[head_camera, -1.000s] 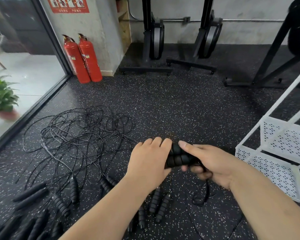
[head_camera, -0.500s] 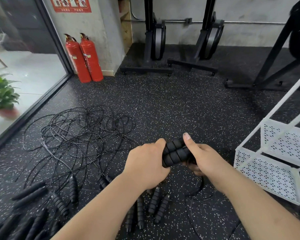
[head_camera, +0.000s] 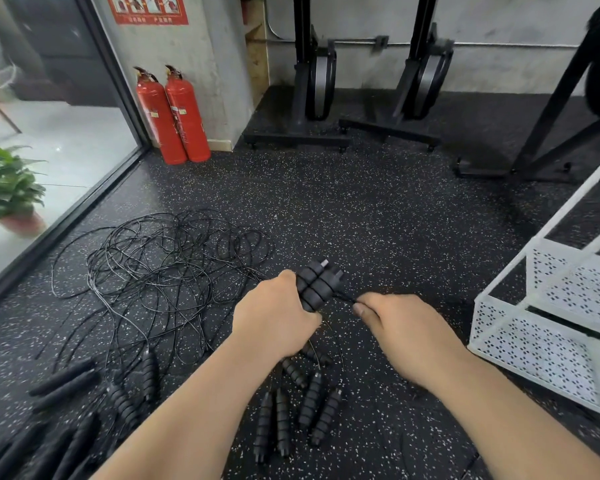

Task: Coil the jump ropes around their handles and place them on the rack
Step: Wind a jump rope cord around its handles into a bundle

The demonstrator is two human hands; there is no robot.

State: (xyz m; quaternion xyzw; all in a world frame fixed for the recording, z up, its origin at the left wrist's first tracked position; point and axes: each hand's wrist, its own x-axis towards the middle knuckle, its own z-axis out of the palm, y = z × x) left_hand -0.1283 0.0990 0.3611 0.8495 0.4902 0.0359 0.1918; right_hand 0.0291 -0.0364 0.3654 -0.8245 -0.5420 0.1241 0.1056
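My left hand [head_camera: 278, 317] grips a pair of black ribbed jump-rope handles [head_camera: 317, 284] held side by side, their ends pointing up and away. Just to their right, my right hand [head_camera: 395, 323] pinches the thin black cord [head_camera: 343, 296] that comes off the handles. A tangle of black cords [head_camera: 167, 265] lies on the floor to the left. Several more black handles [head_camera: 295, 407] lie on the floor below my hands and at the lower left. The white perforated metal rack [head_camera: 541, 344] stands at the right.
Two red fire extinguishers [head_camera: 172, 116] stand by the wall at the back left. Black gym machine bases [head_camera: 298, 140] line the back wall. A glass wall and a potted plant [head_camera: 4, 188] are at the left. The floor is speckled black rubber.
My right hand let go of the handles and moved right, now pinching the cord. My left hand tilted the handle pair more upright.
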